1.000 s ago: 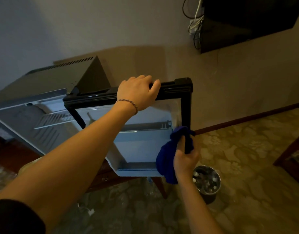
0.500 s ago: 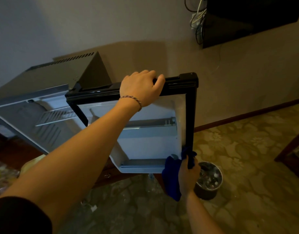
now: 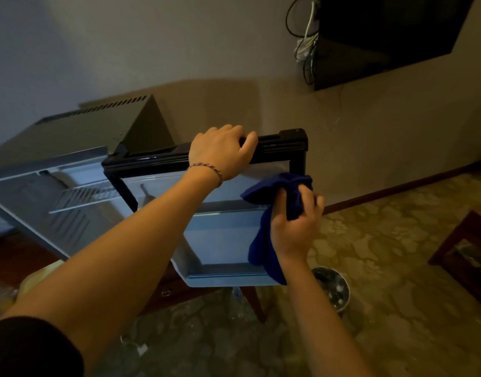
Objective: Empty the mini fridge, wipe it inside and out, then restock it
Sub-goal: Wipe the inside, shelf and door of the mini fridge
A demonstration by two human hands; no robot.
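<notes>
2 hands work the open mini fridge door (image 3: 228,235): the right hand (image 3: 295,227) has its fingers clenched on a blue cloth (image 3: 264,254) at the door's free edge, and the left hand (image 3: 220,151) curls over its top rim. Hard rubbing could swing the door or strain its hinge if that hold slips.

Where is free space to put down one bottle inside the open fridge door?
The lower shelf of the white door liner is bare, between liner wall and front rail. Its right end is crowded: the blue cloth, held by the right hand, hangs there. The left hand grips the black door top.
</notes>
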